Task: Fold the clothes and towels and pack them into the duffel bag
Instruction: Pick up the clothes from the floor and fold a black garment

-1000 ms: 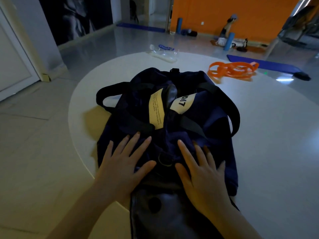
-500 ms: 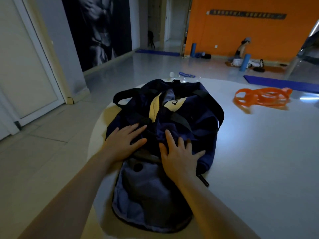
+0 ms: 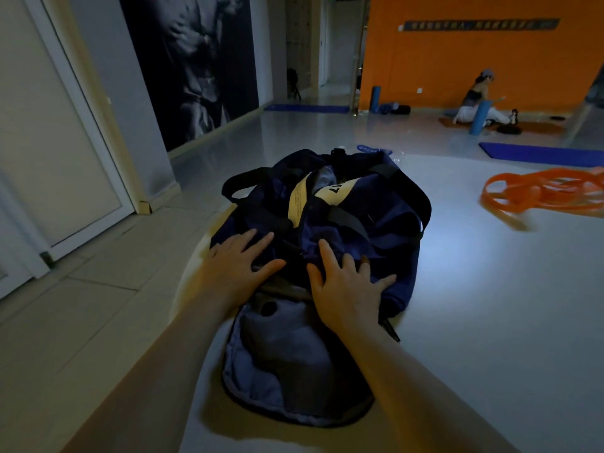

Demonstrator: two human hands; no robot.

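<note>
Head view. A dark blue duffel bag [image 3: 327, 243] lies on a round white desk [image 3: 490, 305], its long axis running from 6 o'clock to 12 o'clock. The near end panel [image 3: 287, 364], grey-blue, faces the viewer; black straps [image 3: 346, 220] and two pale labels [image 3: 297, 199] cross the top. The left hand [image 3: 238, 259] rests flat on the bag at 10 o'clock of its near end, fingers straight and spread. The right hand [image 3: 346, 289] lies flat beside it at 2 o'clock, fingers likewise extended, gripping nothing. Whether the zip is closed cannot be told. No loose clothes or towels are visible, so packing appears finished and the step seems to be pressing the contents down. To do this well, keep both palms broad, press evenly from the near end toward 12 o'clock, and avoid trapping the straps. Orange resistance bands [image 3: 542, 191] lie at 2 o'clock, well apart.
</note>
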